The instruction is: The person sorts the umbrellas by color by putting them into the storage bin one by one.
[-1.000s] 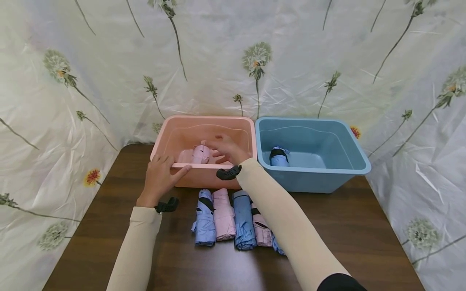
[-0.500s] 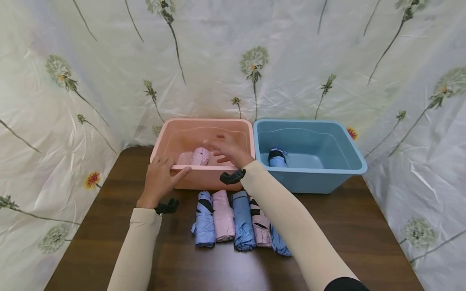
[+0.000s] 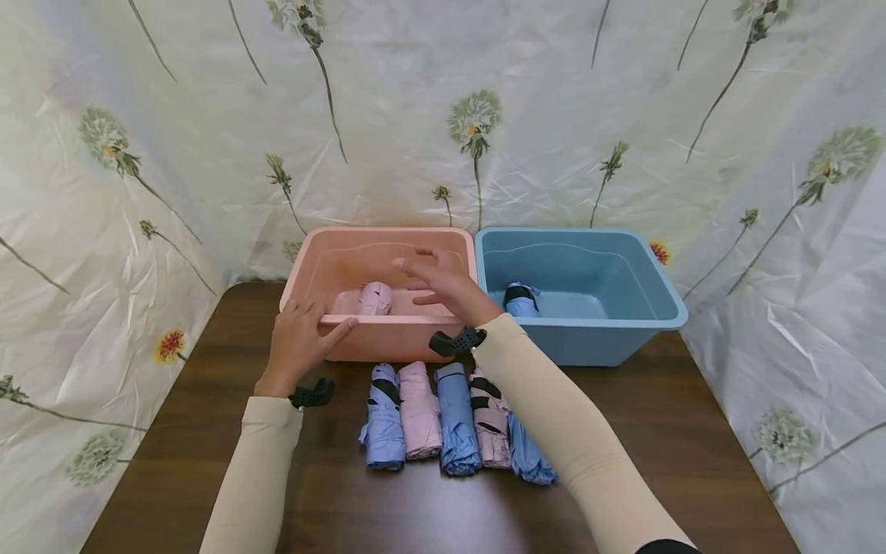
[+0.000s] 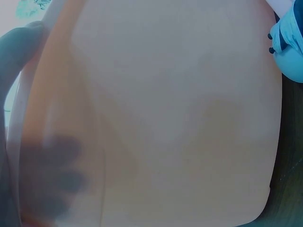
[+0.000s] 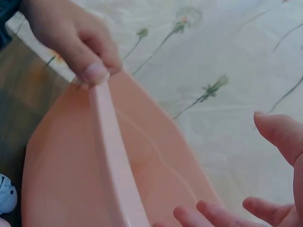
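Observation:
My left hand [image 3: 296, 338] grips the front rim of the pink bin [image 3: 408, 339] near its left corner, fingers over the rim inside and thumb outside. In the left wrist view the fingers show as shadows through the bin wall. My right hand [image 3: 446, 286] hovers over the same bin with fingers spread and nothing held. Beneath and left of it, a pink folded umbrella [image 3: 375, 298] lies on the bin floor. In front of the bin lie a light blue umbrella [image 3: 384, 423], a pink umbrella [image 3: 420, 415], a blue umbrella [image 3: 457, 423] and a dusty pink umbrella [image 3: 491, 431].
A blue bin [image 3: 581, 343] stands close against the pink one's right side, with a blue umbrella [image 3: 521, 300] inside. Another blue umbrella [image 3: 529, 454] is partly under my right forearm. Behind the brown table [image 3: 664, 462] hangs a flowered curtain [image 3: 388, 115].
My right hand has shifted slightly rightward over the pink bin, away from the pink umbrella inside. My left hand keeps its grip on the rim. The head view has moved a little.

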`<state>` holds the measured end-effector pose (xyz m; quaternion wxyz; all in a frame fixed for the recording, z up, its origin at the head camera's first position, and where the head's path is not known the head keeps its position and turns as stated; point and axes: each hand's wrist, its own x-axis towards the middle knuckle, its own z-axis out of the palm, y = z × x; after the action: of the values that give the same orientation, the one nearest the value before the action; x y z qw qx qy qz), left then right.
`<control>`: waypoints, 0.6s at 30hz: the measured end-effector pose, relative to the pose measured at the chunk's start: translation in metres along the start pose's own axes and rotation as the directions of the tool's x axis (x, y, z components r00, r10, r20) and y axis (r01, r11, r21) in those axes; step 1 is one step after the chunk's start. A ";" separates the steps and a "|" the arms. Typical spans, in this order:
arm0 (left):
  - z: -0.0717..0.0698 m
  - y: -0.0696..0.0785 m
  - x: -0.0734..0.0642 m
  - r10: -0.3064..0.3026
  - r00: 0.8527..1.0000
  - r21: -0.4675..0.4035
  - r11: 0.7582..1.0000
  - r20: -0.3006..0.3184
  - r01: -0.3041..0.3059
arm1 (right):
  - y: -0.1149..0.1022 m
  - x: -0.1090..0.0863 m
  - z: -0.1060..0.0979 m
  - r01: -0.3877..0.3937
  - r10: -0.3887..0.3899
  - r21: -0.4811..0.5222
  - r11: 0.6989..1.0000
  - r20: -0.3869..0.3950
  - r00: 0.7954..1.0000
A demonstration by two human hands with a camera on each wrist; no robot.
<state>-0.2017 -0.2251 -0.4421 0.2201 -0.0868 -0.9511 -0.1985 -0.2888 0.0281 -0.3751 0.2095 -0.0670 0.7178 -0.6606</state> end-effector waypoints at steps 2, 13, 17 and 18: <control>0.001 -0.001 0.000 0.004 1.000 -0.002 1.000 -0.006 -0.004 | 0.000 -0.004 -0.003 0.017 -0.016 0.020 1.000 -0.011 1.000; 0.001 -0.002 -0.001 0.013 1.000 -0.014 1.000 -0.023 -0.014 | 0.000 -0.032 -0.021 0.064 -0.061 0.092 0.994 -0.026 0.998; 0.001 -0.001 -0.001 0.017 1.000 -0.017 1.000 -0.022 -0.017 | 0.000 -0.046 -0.031 0.087 -0.084 0.094 0.992 -0.039 0.996; 0.001 -0.001 0.000 0.019 1.000 -0.015 1.000 -0.023 -0.020 | -0.001 -0.049 -0.033 0.091 -0.087 0.091 0.992 -0.047 0.995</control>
<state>-0.2022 -0.2259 -0.4437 0.2323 -0.0956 -0.9460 -0.2047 -0.2581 0.0766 -0.3627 0.1673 -0.0751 0.6869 -0.7033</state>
